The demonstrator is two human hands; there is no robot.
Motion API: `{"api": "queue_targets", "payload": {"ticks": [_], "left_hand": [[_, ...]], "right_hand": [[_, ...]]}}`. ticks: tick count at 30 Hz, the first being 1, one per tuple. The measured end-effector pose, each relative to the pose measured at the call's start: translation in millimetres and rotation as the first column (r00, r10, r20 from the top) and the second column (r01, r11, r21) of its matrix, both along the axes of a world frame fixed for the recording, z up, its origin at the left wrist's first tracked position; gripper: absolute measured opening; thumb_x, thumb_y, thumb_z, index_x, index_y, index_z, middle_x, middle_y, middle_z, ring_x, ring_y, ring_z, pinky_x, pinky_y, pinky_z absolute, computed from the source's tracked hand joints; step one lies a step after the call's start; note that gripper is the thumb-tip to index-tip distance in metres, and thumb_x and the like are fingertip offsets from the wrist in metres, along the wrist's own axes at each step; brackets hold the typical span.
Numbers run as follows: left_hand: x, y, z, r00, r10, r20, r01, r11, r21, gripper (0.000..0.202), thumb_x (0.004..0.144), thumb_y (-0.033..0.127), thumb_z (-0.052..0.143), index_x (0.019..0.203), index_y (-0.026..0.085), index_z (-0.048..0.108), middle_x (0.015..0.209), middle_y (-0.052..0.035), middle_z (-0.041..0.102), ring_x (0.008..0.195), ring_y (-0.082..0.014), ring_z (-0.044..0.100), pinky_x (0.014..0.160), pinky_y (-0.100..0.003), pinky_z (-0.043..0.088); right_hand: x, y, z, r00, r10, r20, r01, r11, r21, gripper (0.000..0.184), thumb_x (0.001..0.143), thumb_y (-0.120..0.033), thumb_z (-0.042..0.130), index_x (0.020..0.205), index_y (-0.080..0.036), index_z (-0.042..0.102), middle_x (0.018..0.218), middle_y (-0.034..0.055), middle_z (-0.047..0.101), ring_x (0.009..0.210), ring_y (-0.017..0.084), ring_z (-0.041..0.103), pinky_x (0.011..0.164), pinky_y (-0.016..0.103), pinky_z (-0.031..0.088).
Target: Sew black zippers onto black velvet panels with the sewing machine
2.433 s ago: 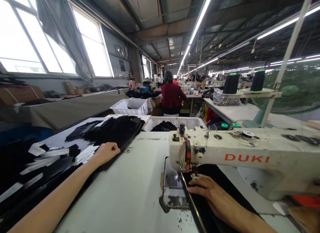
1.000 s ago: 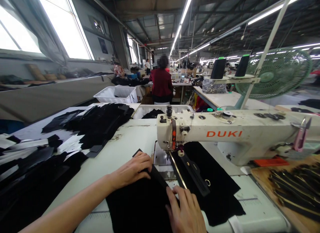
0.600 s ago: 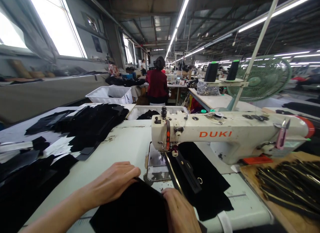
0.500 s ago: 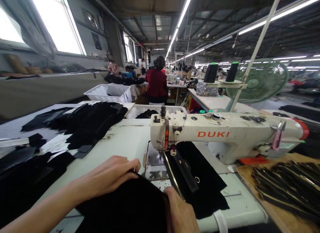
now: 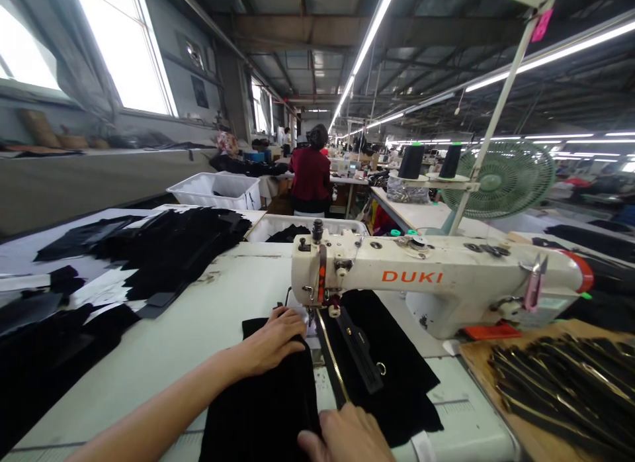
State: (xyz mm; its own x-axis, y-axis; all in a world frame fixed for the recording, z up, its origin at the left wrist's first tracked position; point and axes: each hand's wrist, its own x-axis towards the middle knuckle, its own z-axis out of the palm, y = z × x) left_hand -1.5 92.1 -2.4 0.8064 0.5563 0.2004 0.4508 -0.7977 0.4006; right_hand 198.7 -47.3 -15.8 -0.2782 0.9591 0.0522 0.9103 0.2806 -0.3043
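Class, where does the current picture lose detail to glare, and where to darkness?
Head view: the window at left is blown out to white; head view: the black fabric under the left hand reads as near-solid dark, hiding its texture.

Black cloth (image 5: 260, 406) is held by both hands beside a sewing machine (image 5: 446, 280).
Its far end is gripped by the left hand (image 5: 272, 339), its right edge by the right hand (image 5: 347, 435); alongside, a second black piece (image 5: 397, 363) is edged with a gold zipper (image 5: 331, 353).

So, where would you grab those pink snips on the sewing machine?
I'd take the pink snips low, by the pink handle, from the near side: they look nearly upright against the sewing machine, with the metal blades pointing up, so grabbing the top seems risky.
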Motion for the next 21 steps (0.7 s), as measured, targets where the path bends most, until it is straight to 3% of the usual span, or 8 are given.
{"api": "queue_targets", "payload": {"ticks": [2,4,5,7,10,15,18,21], "left_hand": [[-5,4,-0.5,0.999,-0.038,0.02,0.039,0.999,-0.017,0.014,0.101,0.029,0.05,0.092,0.023,0.058,0.099,-0.0014,0.063,0.102,-0.0224,0.056,0.104,-0.04,0.034],[-9,7,0.9,0.997,-0.065,0.036,0.066,0.998,-0.02,0.017,0.103,0.032,0.048,0.093,0.023,0.058,0.099,-0.0014,0.063,0.103,-0.0214,0.057,0.108,-0.04,0.032],[-10,8,2.0,0.996,-0.076,0.042,0.077,0.997,-0.02,0.018,0.103,0.033,0.047,0.094,0.023,0.059,0.099,-0.0017,0.064,0.103,-0.0212,0.057,0.11,-0.04,0.03],[-11,8,5.2,0.994,-0.094,0.051,0.095,0.995,-0.017,0.019,0.104,0.033,0.046,0.094,0.024,0.059,0.1,-0.0017,0.065,0.106,-0.0206,0.057,0.113,-0.041,0.027],[-12,6,11.9,0.991,-0.121,0.049,0.122,0.992,-0.015,0.012,0.102,0.03,0.053,0.095,0.026,0.062,0.1,0.0013,0.067,0.109,-0.019,0.057,0.116,-0.039,0.023],[-6,0,15.4,0.997,-0.072,0.041,0.071,0.997,0.018,0.007,0.092,0.025,0.07,0.091,0.029,0.065,0.096,0.0074,0.068,0.108,-0.0165,0.057,0.116,-0.035,0.024],[1,-11,8.9,0.992,0.099,0.074,-0.106,0.99,0.091,0.021,0.085,0.025,0.078,0.101,0.025,0.064,0.108,-0.0005,0.063,0.111,-0.0239,0.053,0.113,-0.047,0.027],[7,-30,0.5,0.951,0.279,0.133,-0.299,0.939,0.171,0.031,0.087,0.018,0.072,0.114,0.017,0.059,0.125,-0.0132,0.053,0.119,-0.0341,0.044,0.106,-0.06,0.031]], "right_hand": [[18,29,20.8,0.994,0.082,0.067,-0.09,0.99,0.113,0.036,0.1,-0.041,0.054,0.073,-0.021,0.069,0.065,0.0051,0.069,0.06,0.024,0.069,0.055,0.028,0.049],[36,63,34.6,0.985,0.16,0.058,-0.168,0.969,0.18,0.026,0.103,-0.024,0.046,0.096,-0.022,0.07,0.088,0.0049,0.073,0.081,0.02,0.07,0.074,0.028,0.052],[42,77,37.4,0.97,0.236,0.06,-0.243,0.951,0.193,0.017,0.1,-0.023,0.054,0.107,-0.025,0.069,0.104,0.0031,0.072,0.1,0.02,0.067,0.088,0.029,0.05],[48,93,33.7,0.94,0.335,0.069,-0.342,0.918,0.199,0.029,0.097,-0.022,0.06,0.125,-0.031,0.062,0.127,0.0,0.065,0.122,0.02,0.056,0.107,0.036,0.039],[40,83,12.4,0.937,0.344,0.07,-0.35,0.907,0.234,0.04,0.099,-0.018,0.054,0.137,-0.031,0.053,0.136,-0.0001,0.059,0.126,0.021,0.051,0.113,0.047,0.032],[12,41,-18.0,0.945,0.325,0.032,-0.306,0.848,0.433,0.039,0.096,-0.022,0.056,0.135,-0.026,0.053,0.128,0.0012,0.064,0.112,0.022,0.059,0.104,0.046,0.04],[4,36,-23.1,0.954,0.3,-0.001,-0.256,0.816,0.519,0.032,0.095,-0.024,0.058,0.127,-0.026,0.057,0.121,-0.0007,0.068,0.106,0.021,0.062,0.099,0.044,0.04],[2,41,-25.7,0.962,0.274,-0.013,-0.214,0.777,0.592,0.027,0.095,-0.025,0.058,0.122,-0.025,0.059,0.115,-0.0022,0.07,0.102,0.02,0.063,0.098,0.042,0.039]]}}
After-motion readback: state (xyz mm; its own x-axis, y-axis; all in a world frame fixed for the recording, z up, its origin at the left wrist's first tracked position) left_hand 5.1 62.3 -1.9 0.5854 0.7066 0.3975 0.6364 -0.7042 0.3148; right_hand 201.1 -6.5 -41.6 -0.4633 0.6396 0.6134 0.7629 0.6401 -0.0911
